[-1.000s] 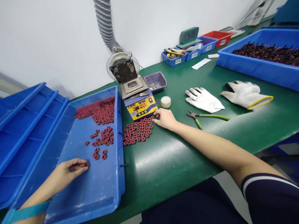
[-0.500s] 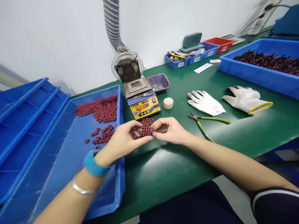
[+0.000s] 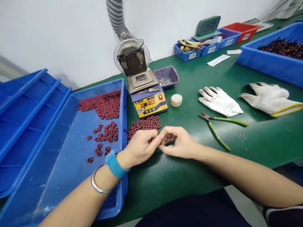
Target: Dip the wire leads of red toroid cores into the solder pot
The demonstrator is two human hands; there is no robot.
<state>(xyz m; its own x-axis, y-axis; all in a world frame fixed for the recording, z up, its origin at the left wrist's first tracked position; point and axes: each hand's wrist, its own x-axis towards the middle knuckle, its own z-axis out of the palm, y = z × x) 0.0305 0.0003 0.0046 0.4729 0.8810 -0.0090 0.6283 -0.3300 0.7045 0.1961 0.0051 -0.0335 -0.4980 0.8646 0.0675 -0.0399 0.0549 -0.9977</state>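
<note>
Green surface (image 3: 165,176), and both hands meet right at its middle. Left hand (image 3: 140,147) comes in over the corner of the blue tray (image 3: 71,176), right hand (image 3: 181,145) from the other side, fingertips (image 3: 161,137) touching. Left grip: thumb and fingers pressed together. Right grip: curled in, pinched tight too. Whatever sits between them is too small to tell.

Rings (image 3: 145,124), red with dark centres, lie in a flat cluster on the surface just beyond the knuckles. They're close to the hands but apart from them, right in front of the yellow-faced heater (image 3: 150,102). Inside the tray, a heap (image 3: 104,105) of the same red pieces lies at the far end, with smaller scatters nearer.

Fan (image 3: 132,61) stands behind the heater, hose running up from it. Pliers (image 3: 216,126) with green handles lie to the right of the right hand, well apart. Beyond them are two white gloves (image 3: 220,101), flat on the surface. A white puck (image 3: 176,100) sits beside the heater, a purple dish (image 3: 167,76) behind it. Far right, a blue bin (image 3: 270,63) of dark coils. Blue band (image 3: 115,164) and a bangle (image 3: 97,186) on the left wrist.
</note>
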